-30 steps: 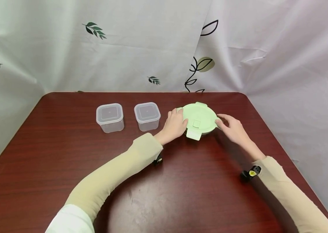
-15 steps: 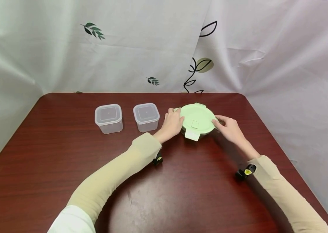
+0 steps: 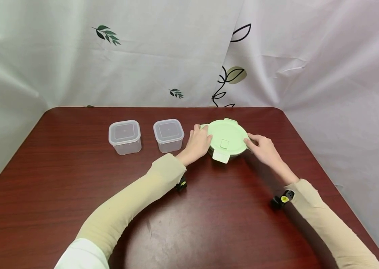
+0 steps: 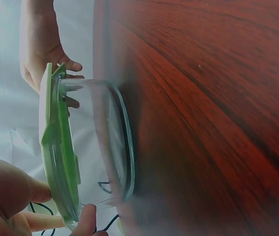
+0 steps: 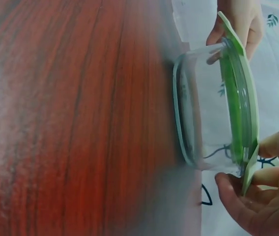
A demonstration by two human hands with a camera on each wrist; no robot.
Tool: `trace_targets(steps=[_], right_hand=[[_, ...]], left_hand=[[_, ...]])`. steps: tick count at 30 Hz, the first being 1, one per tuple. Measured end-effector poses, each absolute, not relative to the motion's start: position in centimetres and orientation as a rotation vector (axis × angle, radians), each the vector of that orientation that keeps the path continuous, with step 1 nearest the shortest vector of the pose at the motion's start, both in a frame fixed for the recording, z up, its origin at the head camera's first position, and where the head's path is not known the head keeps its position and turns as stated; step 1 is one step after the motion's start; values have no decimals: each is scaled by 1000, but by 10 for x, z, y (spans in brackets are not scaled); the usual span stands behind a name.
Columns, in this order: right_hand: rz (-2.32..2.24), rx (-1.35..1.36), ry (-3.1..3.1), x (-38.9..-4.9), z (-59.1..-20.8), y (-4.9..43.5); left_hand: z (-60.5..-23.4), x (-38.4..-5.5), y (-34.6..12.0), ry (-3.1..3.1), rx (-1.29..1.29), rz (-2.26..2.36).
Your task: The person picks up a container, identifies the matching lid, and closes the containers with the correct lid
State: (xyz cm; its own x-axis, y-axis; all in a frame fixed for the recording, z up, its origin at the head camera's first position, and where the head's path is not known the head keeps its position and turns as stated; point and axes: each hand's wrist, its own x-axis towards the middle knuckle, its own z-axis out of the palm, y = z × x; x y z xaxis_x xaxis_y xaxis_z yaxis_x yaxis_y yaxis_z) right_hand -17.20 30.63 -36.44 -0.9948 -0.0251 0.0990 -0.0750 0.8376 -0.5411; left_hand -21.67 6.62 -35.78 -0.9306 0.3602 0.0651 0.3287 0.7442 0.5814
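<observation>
A round clear glass food container (image 4: pixel 122 147) with a light green lid (image 3: pixel 227 136) stands on the table, right of centre in the head view. Its front locking flap (image 3: pixel 221 155) sticks outward. At the left rim of the lid, my left hand (image 3: pixel 197 141) holds the edge, thumb on top and fingers below; part of the rim is hidden behind it. Opposite, my right hand (image 3: pixel 264 148) pinches the flap on the lid's right side, the thumb over it and fingers under it. In both wrist views the lid sits on the glass rim.
Two square clear plastic boxes with lids, a left one (image 3: pixel 125 136) and a right one (image 3: pixel 169 135), stand left of the container. The dark red wooden table (image 3: pixel 230 216) ends at a white leaf-printed curtain (image 3: pixel 142 67).
The head view has shifted slightly. The right hand and forearm sit a little further left, and the container is a touch left too. Both hands keep their hold on the lid's edges.
</observation>
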Motion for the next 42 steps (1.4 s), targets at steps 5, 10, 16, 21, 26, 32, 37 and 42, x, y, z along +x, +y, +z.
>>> trace_targets(steps=[5, 10, 16, 21, 26, 32, 37, 42], right_hand=[[840, 68, -2988, -172, -358, 304], [782, 67, -3060, -173, -349, 303], [760, 93, -3057, -186, -338, 301], [825, 179, -2984, -204, -334, 295], [811, 269, -2961, -221, -337, 291], [803, 351, -2970, -236, -344, 288], [814, 378, -3004, -246, -345, 288], [846, 345, -3045, -253, -346, 290]], left_hand=[[-356, -216, 67, 2912, 563, 870], [-356, -217, 69, 3038, 746, 623], [-361, -220, 72, 2963, 1097, 538], [-364, -223, 73, 2864, 1219, 494], [-366, -224, 72, 2835, 1274, 412], [-370, -224, 71, 2832, 1290, 411], [-371, -224, 71, 2834, 1282, 421], [-369, -224, 72, 2832, 1293, 417]])
